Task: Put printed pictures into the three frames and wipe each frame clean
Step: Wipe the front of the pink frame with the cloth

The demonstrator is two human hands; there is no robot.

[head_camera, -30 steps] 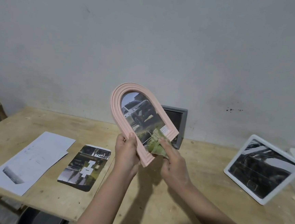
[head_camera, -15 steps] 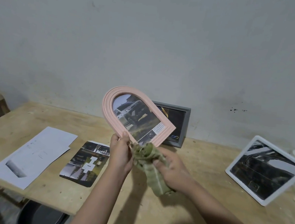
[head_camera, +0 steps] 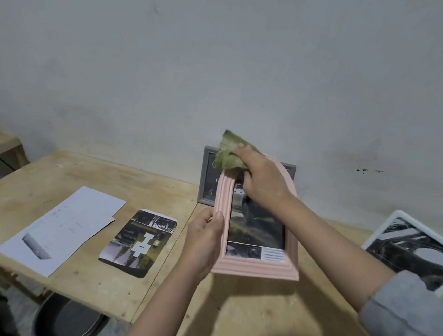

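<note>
Head view: pink arched frame gripped at side by left hand; green cloth clutched in right hand, pressed on arch top. Wiping step judged underway; remaining rim to be wiped next.

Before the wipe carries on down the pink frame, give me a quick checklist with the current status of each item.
1. Pink arched frame supported: ok, left hand grips its left edge and holds it upright above the table.
2. Green cloth in hand: ok, right hand presses it on the top of the arch.
3. Picture seated in the pink frame: ok, a car print shows behind the opening.
4. Glass clean: cannot tell, smudges do not show at this distance.
5. Other frames out of the way: ok, grey frame leans on the wall behind, white frame stands apart to the right.
6. Loose print still unframed: cannot tell if it is needed.
</note>
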